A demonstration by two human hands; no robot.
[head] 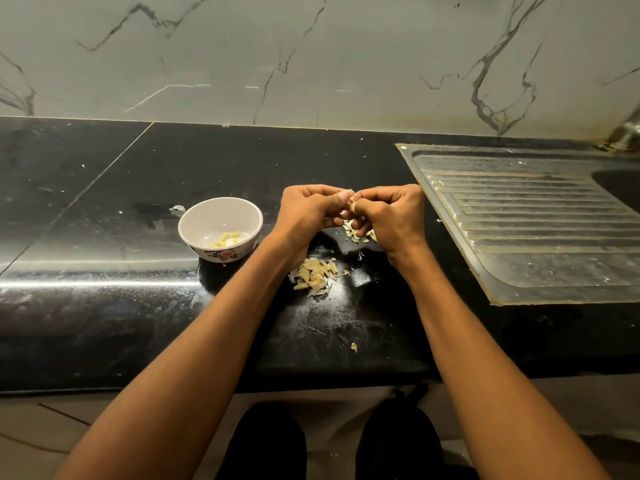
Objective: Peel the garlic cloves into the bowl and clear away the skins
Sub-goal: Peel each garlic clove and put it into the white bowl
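Glossy black counter (104, 306), both hands' grip pinching papery clove (350, 202), round ceramic bowl (194, 233)

The surface (104, 306) is black and shiny, with small white specks and scratches on it. A thin line runs slantwise across its far left part. A long bright streak of light shines along its near left side. Behind it stands a pale wall (311, 57) with dark, crooked lines like marble. On the right lies a grey metal draining board (540, 233) with long ridges, and the dark sink bowl (620, 185) is at the far right edge. Below the near edge of the surface is a light tiled floor (38, 434).
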